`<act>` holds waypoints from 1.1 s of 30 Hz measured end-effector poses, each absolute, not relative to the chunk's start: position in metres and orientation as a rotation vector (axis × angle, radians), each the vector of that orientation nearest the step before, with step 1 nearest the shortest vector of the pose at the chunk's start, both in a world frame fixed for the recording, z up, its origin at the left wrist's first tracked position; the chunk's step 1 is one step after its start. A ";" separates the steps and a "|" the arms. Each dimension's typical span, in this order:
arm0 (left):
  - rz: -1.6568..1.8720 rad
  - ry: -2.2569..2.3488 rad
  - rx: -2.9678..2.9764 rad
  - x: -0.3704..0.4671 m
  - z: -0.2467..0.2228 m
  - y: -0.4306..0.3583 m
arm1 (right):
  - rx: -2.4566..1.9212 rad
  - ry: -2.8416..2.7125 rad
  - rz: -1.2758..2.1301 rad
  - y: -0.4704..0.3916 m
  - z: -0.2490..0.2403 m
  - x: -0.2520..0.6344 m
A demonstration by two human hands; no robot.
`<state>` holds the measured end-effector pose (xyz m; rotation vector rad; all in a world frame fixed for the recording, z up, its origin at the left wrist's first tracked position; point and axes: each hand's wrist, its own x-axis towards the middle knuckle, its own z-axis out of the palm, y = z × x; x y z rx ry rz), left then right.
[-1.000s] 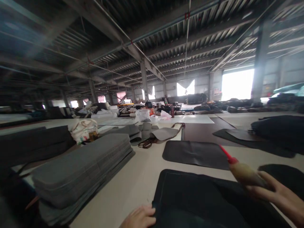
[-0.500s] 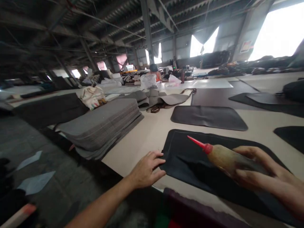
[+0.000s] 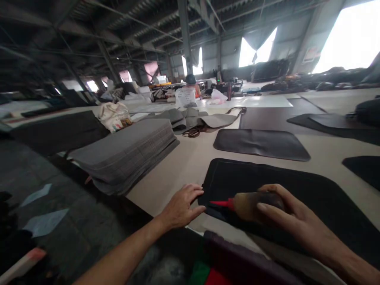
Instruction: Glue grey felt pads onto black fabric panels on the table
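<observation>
Glue bottle [image 3: 252, 205] gripped in right hand [image 3: 289, 221]; left hand [image 3: 181, 208] flat, fingers spread, on black panel [image 3: 285, 186]

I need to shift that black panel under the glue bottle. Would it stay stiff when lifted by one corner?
Probably not. The black panel lies thin and flat, and the similar dark sheet beyond it shows ripples, so it likely droops. The left hand pressing its edge suggests it slides easily on the smooth table.

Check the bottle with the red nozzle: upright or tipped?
Tipped. The bottle lies nearly level in the right hand, nozzle pointing left over the black mat.
</observation>
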<state>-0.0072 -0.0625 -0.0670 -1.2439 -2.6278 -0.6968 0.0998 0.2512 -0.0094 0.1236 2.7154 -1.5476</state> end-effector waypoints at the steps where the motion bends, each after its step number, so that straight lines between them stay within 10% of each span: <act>1: -0.701 -2.623 -1.243 -0.008 -0.067 -0.062 | 0.098 2.763 -1.516 0.247 -0.009 0.098; 33: -0.709 -2.596 -1.268 -0.009 -0.064 -0.058 | -0.618 3.164 -0.952 0.201 0.015 0.067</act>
